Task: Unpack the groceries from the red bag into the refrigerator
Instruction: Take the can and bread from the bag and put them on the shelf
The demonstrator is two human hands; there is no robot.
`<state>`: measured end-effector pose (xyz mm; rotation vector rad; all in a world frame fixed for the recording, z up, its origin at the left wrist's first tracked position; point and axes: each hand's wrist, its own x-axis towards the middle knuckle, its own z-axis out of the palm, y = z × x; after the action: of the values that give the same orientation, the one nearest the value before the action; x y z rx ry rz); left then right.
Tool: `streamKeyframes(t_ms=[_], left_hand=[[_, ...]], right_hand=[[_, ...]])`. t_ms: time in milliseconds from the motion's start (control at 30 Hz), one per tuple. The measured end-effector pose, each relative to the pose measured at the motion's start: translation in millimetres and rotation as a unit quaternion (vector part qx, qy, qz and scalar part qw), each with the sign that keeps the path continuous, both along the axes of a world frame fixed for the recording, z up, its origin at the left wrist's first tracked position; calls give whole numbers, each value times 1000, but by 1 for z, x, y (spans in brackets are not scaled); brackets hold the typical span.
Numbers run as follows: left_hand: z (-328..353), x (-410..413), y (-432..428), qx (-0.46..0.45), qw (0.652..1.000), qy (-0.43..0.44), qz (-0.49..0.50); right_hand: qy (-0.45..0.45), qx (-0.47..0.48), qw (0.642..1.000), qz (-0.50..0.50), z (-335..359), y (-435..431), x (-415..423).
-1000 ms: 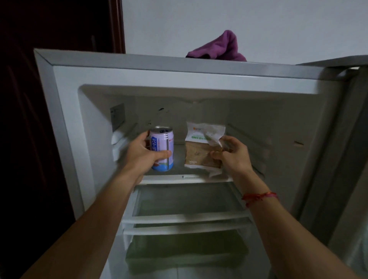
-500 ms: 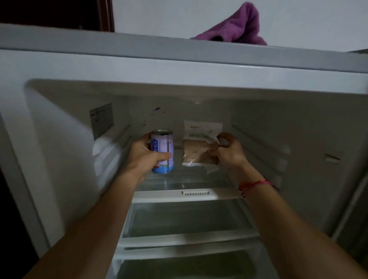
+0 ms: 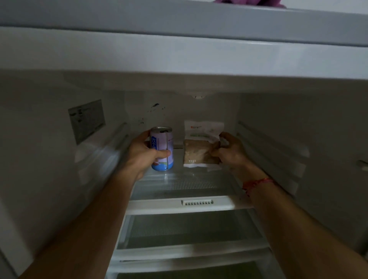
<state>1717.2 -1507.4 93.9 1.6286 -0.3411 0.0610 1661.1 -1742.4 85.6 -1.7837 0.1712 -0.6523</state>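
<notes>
Reaching deep over the top shelf [image 3: 179, 205], the left hand [image 3: 143, 153] grips an upright can [image 3: 161, 148]; just right, the right hand [image 3: 231, 151] pinches a standing packet [image 3: 201, 147], both close to the far wall.

print on the can [image 3: 161, 148] and on the packet [image 3: 201, 142] too small and dim to read, likewise the sticker [image 3: 87, 120] on the left wall. purple cloth [image 3: 249, 1] cut off by the top edge. left fingers [image 3: 146, 137] mostly hidden behind the can, lowest compartment lost to the bottom edge.
</notes>
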Motion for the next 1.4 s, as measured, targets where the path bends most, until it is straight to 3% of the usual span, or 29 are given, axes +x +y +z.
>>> streamKeyframes(t_ms=[267,567,667,733,1033,1400], left_hand=[[0,5,0,18,1000,-3,-3],[0,-5,7,79,996,-46,22],[5,-20,14,108,990,-77,36],[9,-33,17,133,984,-103,52],[9,-92,35,306,918,-209,144],[-2,-146,59,448,821,-289,205]], right_hand=[[64,40,995,70,10,1,-8],[83,37,995,42,3,-4,-13],[83,2,996,21,-17,-27,8],[83,-29,996,1,4,-4,-22],[86,-202,975,-47,26,44,-113],[145,-420,888,-122,19,62,-170]])
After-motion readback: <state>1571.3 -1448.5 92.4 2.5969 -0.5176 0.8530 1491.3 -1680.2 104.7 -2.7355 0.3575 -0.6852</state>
